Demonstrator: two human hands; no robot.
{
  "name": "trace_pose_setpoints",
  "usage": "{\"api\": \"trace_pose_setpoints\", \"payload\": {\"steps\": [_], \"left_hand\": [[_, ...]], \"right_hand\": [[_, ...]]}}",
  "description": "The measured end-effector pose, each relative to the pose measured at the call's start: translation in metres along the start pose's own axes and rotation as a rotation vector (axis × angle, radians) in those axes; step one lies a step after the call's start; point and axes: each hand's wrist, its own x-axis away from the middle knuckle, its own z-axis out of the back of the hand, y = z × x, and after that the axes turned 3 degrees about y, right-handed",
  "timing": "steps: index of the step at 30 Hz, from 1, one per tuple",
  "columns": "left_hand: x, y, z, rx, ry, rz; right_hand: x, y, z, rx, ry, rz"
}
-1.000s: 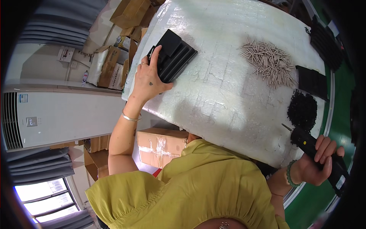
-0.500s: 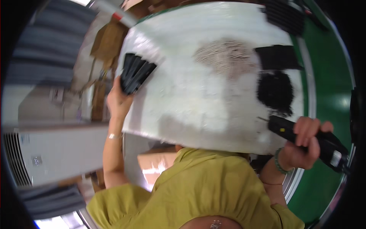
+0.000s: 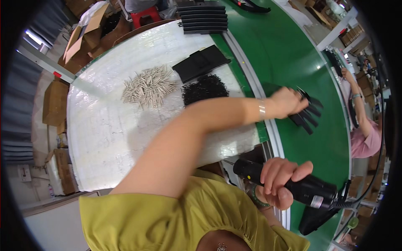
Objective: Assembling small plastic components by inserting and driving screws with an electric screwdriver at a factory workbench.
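A white, film-covered tabletop (image 3: 109, 125) fills the left and middle of the view, and a green belt (image 3: 301, 62) with a pale rail runs along its right edge. Near the tabletop's far edge lie a heap of pale pins (image 3: 148, 87), a pile of small black screws (image 3: 205, 88) just right of it, and flat black plates (image 3: 201, 62) touching the screws on the far side. A stack of ribbed black strips (image 3: 203, 19) sits at the far right corner. Cardboard boxes (image 3: 79, 42) crowd the floor beyond the left edge, with a red stool (image 3: 144, 14) behind them.

The left hand (image 3: 287, 101) reaches across the body and over the rail, closed on a fan of black parts (image 3: 307, 115) lying on the belt. The right hand (image 3: 278, 180) is wrapped around a black driver (image 3: 299, 188) held off the tabletop's near right corner, above the rail.

A second person in pink (image 3: 366, 134) works at the belt's far side, cut off by the dark rim. The left fingers are mostly hidden behind the parts, so the exact grip is unclear. The driver's tip is hidden behind the hand and body; its cable (image 3: 356, 201) runs off toward the rim.
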Motion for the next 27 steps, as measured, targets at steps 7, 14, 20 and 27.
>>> {"api": "trace_pose_setpoints", "payload": {"steps": [7,14,20,27], "left_hand": [[-0.03,0.042,-0.004,0.138,-0.047,-0.262],[0.102,-0.119,0.095,-0.214,0.053,0.483],[0.154,-0.174,0.109,0.043,-0.117,0.696],[0.177,-0.17,0.149,0.289,0.362,0.785]], "right_hand": [[0.004,-0.011,0.018,0.075,0.095,0.129],[-0.014,0.006,0.025,0.005,0.088,-0.101],[-0.019,0.025,0.01,0.014,0.061,-0.154],[-0.013,0.027,0.0,0.082,0.101,-0.081]]}}
